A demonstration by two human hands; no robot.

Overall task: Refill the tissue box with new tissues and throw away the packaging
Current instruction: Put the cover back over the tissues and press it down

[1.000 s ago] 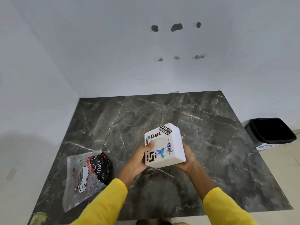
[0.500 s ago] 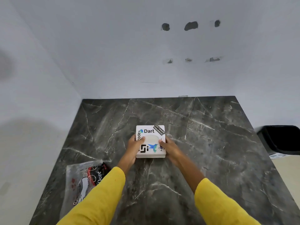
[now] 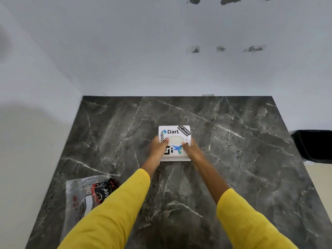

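Note:
A white square tissue box point(image 3: 173, 131) covered in stickers rests flat on the dark marble table point(image 3: 233, 159), its oval opening facing up with white tissue showing inside. My left hand point(image 3: 158, 147) grips its left side with the thumb on the top. My right hand point(image 3: 191, 150) grips its right side, thumb at the opening's edge. The clear plastic tissue packaging point(image 3: 86, 198), printed in red, black and white, lies flat near the table's front left, partly hidden by my left sleeve.
A black waste bin point(image 3: 314, 146) stands on the floor beyond the table's right edge. White walls close the table at the back and left. Bare marble lies around the box.
A second ago I held the box tilted in the air near the front edge. It has moved away from me and been set down flat; both hands stay on it.

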